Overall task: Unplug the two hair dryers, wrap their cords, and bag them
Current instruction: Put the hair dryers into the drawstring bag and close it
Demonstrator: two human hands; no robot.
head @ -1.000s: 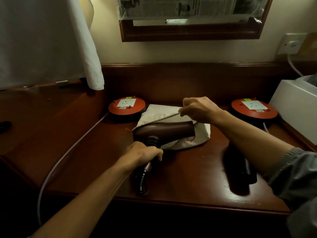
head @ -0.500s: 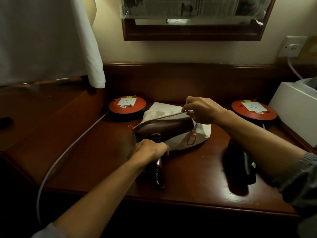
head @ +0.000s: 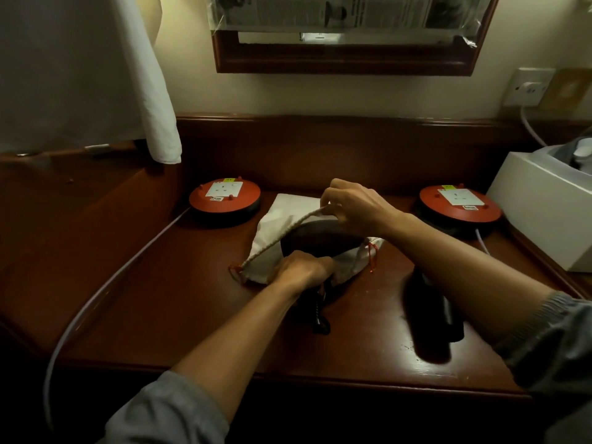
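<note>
A brown hair dryer (head: 320,240) lies with its barrel inside the mouth of a white drawstring bag (head: 272,261) at the middle of the desk. My left hand (head: 304,270) grips the dryer's handle, and its coiled black cord (head: 318,310) sticks out below my fist. My right hand (head: 355,206) pinches the bag's upper rim and holds the mouth up. A second, black hair dryer (head: 448,302) lies on the desk under my right forearm, partly hidden.
Two round red socket reels sit at the back, one at the left (head: 224,197) and one at the right (head: 459,203). A white box (head: 538,213) stands at the far right. A pale cable (head: 105,290) runs off the desk's left front. White cloth (head: 96,75) hangs upper left.
My left hand has pushed the brown dryer forward, so its barrel went from in front of the bag into the bag's mouth. My right hand kept the rim lifted.
</note>
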